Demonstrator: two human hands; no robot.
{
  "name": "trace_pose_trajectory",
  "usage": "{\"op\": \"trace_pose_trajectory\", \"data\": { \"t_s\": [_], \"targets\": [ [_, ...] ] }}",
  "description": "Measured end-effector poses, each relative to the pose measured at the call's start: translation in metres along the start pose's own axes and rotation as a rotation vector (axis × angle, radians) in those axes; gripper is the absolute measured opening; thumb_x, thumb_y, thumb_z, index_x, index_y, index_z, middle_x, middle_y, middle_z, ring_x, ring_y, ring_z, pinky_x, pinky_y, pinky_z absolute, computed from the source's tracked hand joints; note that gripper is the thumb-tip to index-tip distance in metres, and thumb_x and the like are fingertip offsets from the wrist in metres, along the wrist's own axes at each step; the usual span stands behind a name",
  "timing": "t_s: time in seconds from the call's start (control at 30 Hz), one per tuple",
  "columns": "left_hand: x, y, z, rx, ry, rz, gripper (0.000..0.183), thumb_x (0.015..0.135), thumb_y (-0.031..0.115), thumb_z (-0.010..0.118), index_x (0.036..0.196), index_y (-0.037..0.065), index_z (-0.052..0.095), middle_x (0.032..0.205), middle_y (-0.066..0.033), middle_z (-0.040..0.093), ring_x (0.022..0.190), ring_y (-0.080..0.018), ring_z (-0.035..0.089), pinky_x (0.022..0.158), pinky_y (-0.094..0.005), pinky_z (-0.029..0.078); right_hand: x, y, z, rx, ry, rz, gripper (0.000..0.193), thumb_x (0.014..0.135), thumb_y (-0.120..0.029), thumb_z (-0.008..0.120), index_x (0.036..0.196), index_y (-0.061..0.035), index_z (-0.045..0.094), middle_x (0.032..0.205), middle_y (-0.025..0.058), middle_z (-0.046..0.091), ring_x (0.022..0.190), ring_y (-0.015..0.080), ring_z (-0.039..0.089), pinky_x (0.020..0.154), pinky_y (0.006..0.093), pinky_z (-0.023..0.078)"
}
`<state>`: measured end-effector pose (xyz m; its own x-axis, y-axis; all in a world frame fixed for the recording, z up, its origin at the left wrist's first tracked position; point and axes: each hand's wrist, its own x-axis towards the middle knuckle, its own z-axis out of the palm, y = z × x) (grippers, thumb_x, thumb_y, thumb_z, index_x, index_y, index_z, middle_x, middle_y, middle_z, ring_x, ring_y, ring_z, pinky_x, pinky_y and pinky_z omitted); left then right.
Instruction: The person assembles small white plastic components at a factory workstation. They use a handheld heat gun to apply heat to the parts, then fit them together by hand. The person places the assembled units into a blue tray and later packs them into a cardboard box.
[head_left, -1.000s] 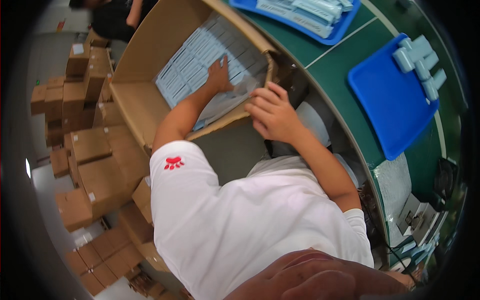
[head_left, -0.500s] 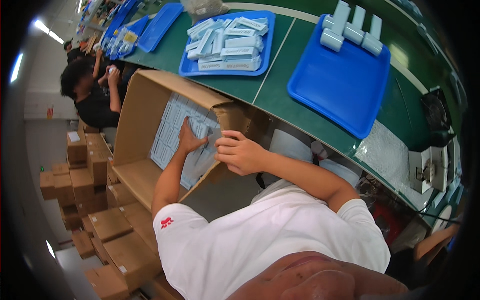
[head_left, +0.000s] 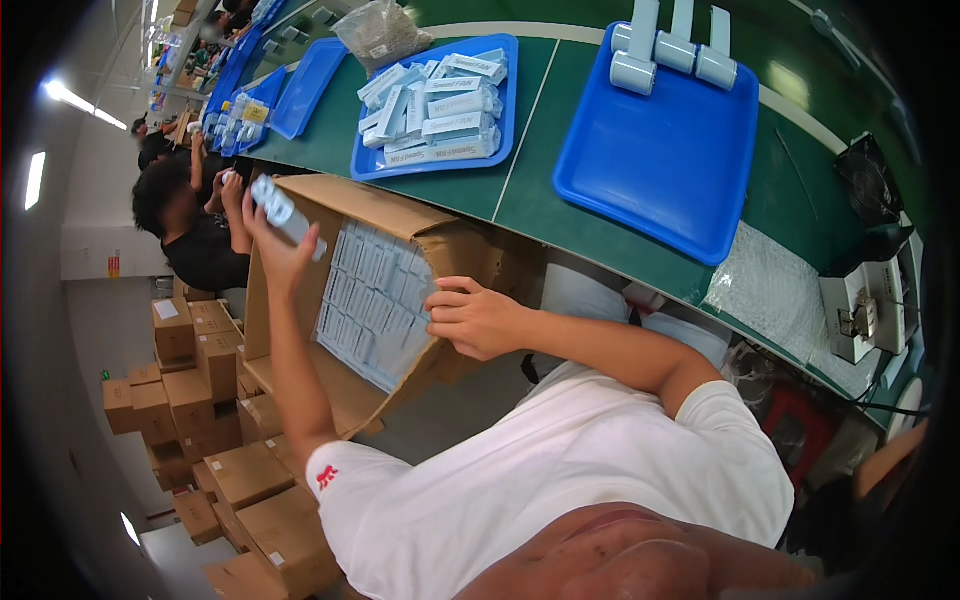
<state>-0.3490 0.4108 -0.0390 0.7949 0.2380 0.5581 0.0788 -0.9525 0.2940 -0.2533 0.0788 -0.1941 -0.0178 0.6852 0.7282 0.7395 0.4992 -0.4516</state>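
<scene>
White small box (head_left: 283, 212) sits gripped in the left hand's (head_left: 268, 245) fingers, raised above the open cardboard carton (head_left: 300, 330). Right hand (head_left: 472, 318) curls closed over the carton's flap, beside rows of packed boxes (head_left: 372, 300), below the green worktop (head_left: 530, 190).

Small white box (head_left: 283, 213) is held up in the air, tilted, right above the open cardboard carton (head_left: 300, 385) packed with rows of identical boxes.

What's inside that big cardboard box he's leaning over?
The cardboard box holds a flat, tightly packed layer of small white cartons. The right hand grips its rim; the left hand lifts one white carton above it. Anything beneath that layer is hidden.
</scene>
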Motion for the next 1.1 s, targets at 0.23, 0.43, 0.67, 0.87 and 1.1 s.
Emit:
{"op": "trace_pose_trajectory", "data": {
  "t_s": [0.23, 0.43, 0.67, 0.87, 1.1],
  "targets": [
    [0.142, 0.065, 0.116, 0.217, -0.251, 0.403, 0.125, 0.058, 0.050, 0.090, 0.155, 0.000, 0.030, 0.144, -0.0244, 0.050, 0.132, -0.0420, 0.051, 0.115, -0.0480, 0.036, -0.001, 0.005, -0.001, -0.022, -0.015, -0.008, 0.031, 0.074, -0.011, 0.071, 0.105, -0.0094, 0.065, 0.113, 0.0060, 0.061, 0.125, 0.0199, 0.053, 0.122, 0.0458, 0.029],
    [0.197, 0.069, 0.188, 0.212, -0.524, 0.437, 0.123, 0.057, 0.048, 0.089, 0.157, 0.005, 0.032, 0.136, -0.0268, 0.056, 0.128, -0.0445, 0.053, 0.114, -0.0495, 0.036, -0.003, 0.003, -0.005, -0.003, -0.015, -0.019, 0.033, 0.072, -0.013, 0.072, 0.103, -0.0092, 0.065, 0.111, 0.0045, 0.062, 0.127, 0.0205, 0.053, 0.123, 0.0477, 0.031],
    [0.218, 0.062, 0.211, 0.183, -0.750, 0.329, 0.125, 0.060, 0.050, 0.089, 0.160, 0.006, 0.028, 0.147, -0.0279, 0.050, 0.138, -0.0433, 0.048, 0.118, -0.0490, 0.034, -0.005, 0.008, -0.001, 0.020, 0.034, -0.039, 0.039, 0.070, -0.010, 0.074, 0.107, -0.0100, 0.065, 0.106, 0.0014, 0.061, 0.124, 0.0196, 0.055, 0.120, 0.0469, 0.034],
    [0.217, 0.044, 0.207, 0.179, -0.799, 0.257, 0.134, 0.057, 0.059, 0.092, 0.163, 0.011, 0.026, 0.161, -0.0249, 0.037, 0.150, -0.0399, 0.036, 0.124, -0.0497, 0.029, -0.005, 0.007, -0.002, 0.042, 0.021, -0.018, 0.031, 0.072, -0.010, 0.071, 0.103, -0.0089, 0.065, 0.108, 0.0032, 0.062, 0.126, 0.0202, 0.053, 0.123, 0.0469, 0.031],
    [0.176, 0.044, 0.171, 0.121, -0.473, 0.257, 0.117, 0.068, 0.061, 0.089, 0.160, 0.014, 0.035, 0.162, -0.0243, 0.036, 0.151, -0.0425, 0.033, 0.123, -0.0498, 0.030, -0.003, 0.006, -0.006, 0.037, 0.001, -0.025, 0.033, 0.074, -0.011, 0.071, 0.106, -0.0089, 0.065, 0.114, 0.0065, 0.061, 0.127, 0.0211, 0.054, 0.122, 0.0455, 0.031]
  ]
}}
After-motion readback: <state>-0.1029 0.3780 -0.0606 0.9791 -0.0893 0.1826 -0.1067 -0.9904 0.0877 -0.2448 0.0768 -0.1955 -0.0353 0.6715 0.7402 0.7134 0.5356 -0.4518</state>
